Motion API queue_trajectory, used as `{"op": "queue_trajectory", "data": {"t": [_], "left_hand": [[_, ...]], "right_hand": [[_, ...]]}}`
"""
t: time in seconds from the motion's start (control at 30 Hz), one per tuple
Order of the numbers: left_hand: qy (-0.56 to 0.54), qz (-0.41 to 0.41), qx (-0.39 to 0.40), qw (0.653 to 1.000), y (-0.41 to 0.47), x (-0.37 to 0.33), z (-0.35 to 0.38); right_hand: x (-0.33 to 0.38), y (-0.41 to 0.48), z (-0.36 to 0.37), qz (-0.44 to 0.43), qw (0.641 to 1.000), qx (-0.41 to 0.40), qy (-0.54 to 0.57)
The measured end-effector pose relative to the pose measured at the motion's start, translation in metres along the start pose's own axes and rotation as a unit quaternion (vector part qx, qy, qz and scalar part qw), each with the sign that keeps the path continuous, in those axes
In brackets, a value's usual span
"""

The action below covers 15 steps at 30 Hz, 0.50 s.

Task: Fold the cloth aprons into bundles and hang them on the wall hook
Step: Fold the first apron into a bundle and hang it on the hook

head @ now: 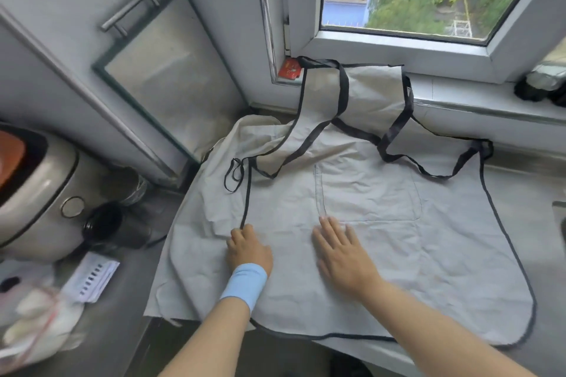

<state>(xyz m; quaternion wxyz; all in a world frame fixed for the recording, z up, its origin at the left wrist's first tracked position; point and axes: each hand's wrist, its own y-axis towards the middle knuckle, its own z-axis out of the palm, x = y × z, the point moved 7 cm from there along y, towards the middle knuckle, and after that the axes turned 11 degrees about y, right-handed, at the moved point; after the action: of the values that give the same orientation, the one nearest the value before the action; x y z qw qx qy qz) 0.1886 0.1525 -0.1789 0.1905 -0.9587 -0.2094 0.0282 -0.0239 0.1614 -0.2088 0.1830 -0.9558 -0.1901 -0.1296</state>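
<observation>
The grey worktop under the window carries one pale apron with black trim, spread flat with its bib towards the sill. A second plain cloth shows from beneath its left side; whether that is another apron, I cannot tell. No hook is in sight.

It looks thin, soft and light, creasing readily, so it should fold easily but slide about. The trimmed edges seem the firmest places to take hold.

It has one pocket, and long loose straps that may tangle.

The right hand lies flat, fingers straight, pressing just below the pocket. The left hand has its fingers curled, pinching the left edge.
</observation>
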Motion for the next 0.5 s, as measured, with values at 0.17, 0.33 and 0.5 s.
{"op": "queue_trajectory", "data": {"t": [0.17, 0.33, 0.5], "left_hand": [[-0.111, -0.089, 0.113, 0.983, -0.031, 0.031, 0.02], [-0.109, -0.137, 0.189, 0.966, -0.05, 0.049, 0.023], [-0.099, -0.12, 0.211, 0.965, -0.069, 0.058, 0.036]], "right_hand": [[0.016, -0.031, 0.036, 0.053, 0.998, 0.007, -0.028], [0.026, -0.044, 0.031, 0.069, 0.996, 0.009, -0.053], [0.045, -0.101, 0.036, 0.007, 0.998, -0.043, -0.054]]}}
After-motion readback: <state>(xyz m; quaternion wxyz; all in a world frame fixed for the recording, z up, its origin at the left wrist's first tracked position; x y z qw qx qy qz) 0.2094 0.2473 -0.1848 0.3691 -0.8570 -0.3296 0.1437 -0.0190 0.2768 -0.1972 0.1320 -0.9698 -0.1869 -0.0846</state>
